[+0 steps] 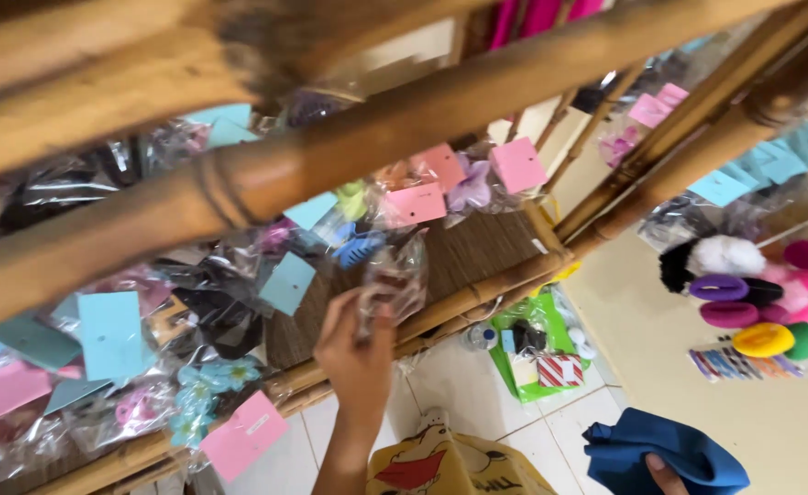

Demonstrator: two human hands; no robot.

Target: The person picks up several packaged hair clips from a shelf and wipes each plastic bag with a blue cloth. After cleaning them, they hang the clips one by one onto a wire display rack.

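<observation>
My left hand (pixel 358 357) reaches up to the bamboo shelf (pixel 477 293) and pinches a clear plastic packet (pixel 395 275) with something dark inside. Just above the packet lie a blue claw clip (pixel 358 247) and a packet with a pink card (pixel 415 203). Only a bit of my right hand (pixel 662 473) shows at the bottom right edge; it grips a dark blue cloth (pixel 665 449). Thick bamboo poles (pixel 266 174) cross the view close to the camera and hide part of the shelf.
Many bagged hair accessories with pink and light blue cards (pixel 110 335) cover the shelf. At the right hang fluffy hair ties (pixel 743 293) and a strip of coloured clips (pixel 743 362). A green bag (pixel 537 357) stands on the tiled floor below. A yellow printed fabric (pixel 450 467) sits at the bottom.
</observation>
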